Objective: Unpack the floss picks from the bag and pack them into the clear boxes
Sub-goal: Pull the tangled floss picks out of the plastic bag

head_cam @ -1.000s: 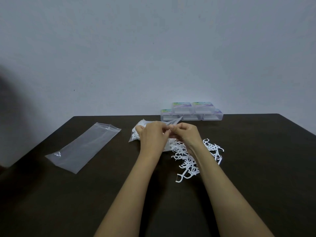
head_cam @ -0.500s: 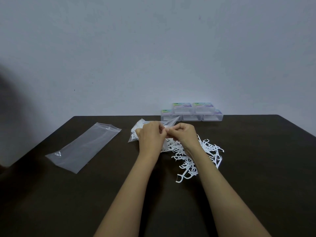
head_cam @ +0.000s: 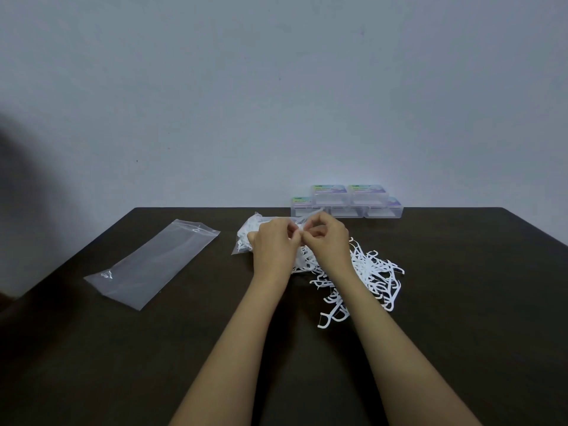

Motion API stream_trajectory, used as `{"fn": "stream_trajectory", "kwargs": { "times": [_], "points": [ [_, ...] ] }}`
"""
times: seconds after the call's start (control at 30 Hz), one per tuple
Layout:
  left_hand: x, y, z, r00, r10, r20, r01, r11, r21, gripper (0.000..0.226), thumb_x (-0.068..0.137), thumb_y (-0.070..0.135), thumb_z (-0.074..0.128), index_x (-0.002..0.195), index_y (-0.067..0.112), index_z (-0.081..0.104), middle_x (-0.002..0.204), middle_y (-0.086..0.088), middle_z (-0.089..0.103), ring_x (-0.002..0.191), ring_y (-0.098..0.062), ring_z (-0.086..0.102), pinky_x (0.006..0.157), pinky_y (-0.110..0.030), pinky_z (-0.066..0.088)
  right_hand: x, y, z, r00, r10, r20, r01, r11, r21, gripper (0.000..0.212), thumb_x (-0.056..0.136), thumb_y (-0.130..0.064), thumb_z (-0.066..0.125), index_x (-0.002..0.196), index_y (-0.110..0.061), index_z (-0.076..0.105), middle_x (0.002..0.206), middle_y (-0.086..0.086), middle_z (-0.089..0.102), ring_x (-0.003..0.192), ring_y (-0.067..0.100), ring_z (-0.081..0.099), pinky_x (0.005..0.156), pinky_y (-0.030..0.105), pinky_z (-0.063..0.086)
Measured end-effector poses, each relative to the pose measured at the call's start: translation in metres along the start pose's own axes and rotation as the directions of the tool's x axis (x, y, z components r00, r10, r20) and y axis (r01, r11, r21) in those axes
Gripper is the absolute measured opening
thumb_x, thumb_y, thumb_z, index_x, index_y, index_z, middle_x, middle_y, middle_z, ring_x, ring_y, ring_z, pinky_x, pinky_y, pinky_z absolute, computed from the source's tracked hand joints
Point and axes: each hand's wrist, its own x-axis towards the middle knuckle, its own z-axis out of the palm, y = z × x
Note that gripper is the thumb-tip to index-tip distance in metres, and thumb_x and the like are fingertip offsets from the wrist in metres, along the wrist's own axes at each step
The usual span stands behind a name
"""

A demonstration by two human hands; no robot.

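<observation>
From my remote seat I see both hands meeting over the middle of the dark table [head_cam: 461, 318], slightly toward 12 o'clock. The left hand [head_cam: 272, 244] and the right hand [head_cam: 327, 238] have their fingers curled in, fingertips nearly touching, and each pinches the clear plastic at the mouth of the bag of floss picks [head_cam: 247, 233]. The bag's filled end sticks out at 9 o'clock of the left hand and lies on the table, white picks packed inside it. I cannot tell whether the mouth is open, because the knuckles cover it.

A loose pile of floss picks [head_cam: 372, 272] lies on the table at 4 o'clock of the hands. It passes under the right wrist and spreads out from there. 1 pick lies at the near end of the pile, at about 6 o'clock of it.

The clear boxes [head_cam: 347, 201] stand at the table's far edge against the wall [head_cam: 276, 103], at 1 o'clock of the hands. There are 5 of them, 3 in a row with 2 stacked on top, lids on, with coloured labels.

An empty clear bag [head_cam: 153, 262] lies flat and slantwise at 9 o'clock, well apart from the hands.
</observation>
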Motion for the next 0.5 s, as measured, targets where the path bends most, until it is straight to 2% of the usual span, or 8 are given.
{"fn": "stream_trajectory", "kwargs": {
  "times": [0.07, 0.17, 0.23, 0.3, 0.4, 0.5],
  "points": [
    [-0.0003, 0.0004, -0.0003, 0.999, 0.003, -0.033, -0.003, 1.000, -0.004, 0.016, 0.088, 0.018, 0.055, 0.089, 0.015, 0.070, 0.086, 0.001, 0.070, 0.090, -0.016, 0.060, 0.084, -0.030, 0.028, -0.0006, -0.0006, 0.0044, 0.999, -0.036, -0.021, 0.034, 0.994, -0.103, 0.023, 0.076, 0.004, 0.060, 0.069, -0.017, 0.063, 0.061, 0.000, 0.060, 0.053, 0.000, 0.054, 0.054, 0.008, 0.042],
    [-0.0003, 0.0005, -0.0014, 0.998, -0.001, -0.064, 0.001, 1.000, -0.014, 0.015, 0.088, 0.019, 0.055, 0.088, 0.016, 0.071, 0.084, 0.003, 0.070, 0.089, -0.013, 0.057, 0.082, -0.028, 0.027, -0.0012, -0.0023, 0.0065, 0.998, -0.065, -0.026, 0.058, 0.977, -0.203, 0.016, 0.077, 0.000, 0.061, 0.085, -0.005, 0.074, 0.076, 0.007, 0.071, 0.066, 0.008, 0.060, 0.060, 0.010, 0.044],
    [0.0007, -0.0006, -0.0001, 0.999, 0.003, -0.055, -0.005, 1.000, -0.023, 0.015, 0.087, 0.019, 0.057, 0.087, 0.016, 0.071, 0.082, 0.002, 0.070, 0.087, -0.014, 0.059, 0.087, -0.029, 0.033, -0.0014, -0.0033, 0.0050, 0.997, -0.077, -0.003, 0.074, 0.970, -0.233, 0.016, 0.079, -0.002, 0.063, 0.091, -0.004, 0.074, 0.082, 0.009, 0.073, 0.071, 0.011, 0.063, 0.065, 0.014, 0.046],
    [0.0016, -0.0018, 0.0015, 0.999, 0.002, -0.040, -0.003, 0.999, -0.040, 0.014, 0.086, 0.018, 0.057, 0.085, 0.015, 0.071, 0.081, 0.002, 0.070, 0.085, -0.015, 0.061, 0.091, -0.035, 0.039, -0.0015, -0.0040, 0.0028, 0.997, -0.080, 0.023, 0.083, 0.966, -0.244, 0.015, 0.080, -0.006, 0.065, 0.092, -0.005, 0.074, 0.083, 0.008, 0.073, 0.072, 0.009, 0.063, 0.064, 0.011, 0.046],
    [0.0018, -0.0014, 0.0017, 0.999, -0.002, -0.039, 0.001, 0.999, -0.036, 0.015, 0.086, 0.018, 0.056, 0.084, 0.015, 0.071, 0.081, 0.002, 0.070, 0.085, -0.015, 0.060, 0.090, -0.034, 0.037, -0.0009, -0.0033, 0.0016, 0.996, -0.083, 0.038, 0.091, 0.950, -0.300, 0.017, 0.081, -0.010, 0.066, 0.096, -0.006, 0.074, 0.085, 0.009, 0.073, 0.076, 0.013, 0.065, 0.065, 0.016, 0.046],
    [0.0021, -0.0011, -0.0002, 0.999, 0.000, -0.053, -0.002, 0.999, -0.040, 0.016, 0.087, 0.016, 0.056, 0.083, 0.014, 0.071, 0.081, 0.002, 0.070, 0.084, -0.015, 0.061, 0.089, -0.033, 0.036, 0.0008, -0.0032, 0.0008, 0.995, -0.088, 0.054, 0.101, 0.922, -0.374, 0.022, 0.081, -0.015, 0.066, 0.100, -0.007, 0.072, 0.083, 0.011, 0.070, 0.072, 0.013, 0.056, 0.067, 0.022, 0.040]
  ]
}}
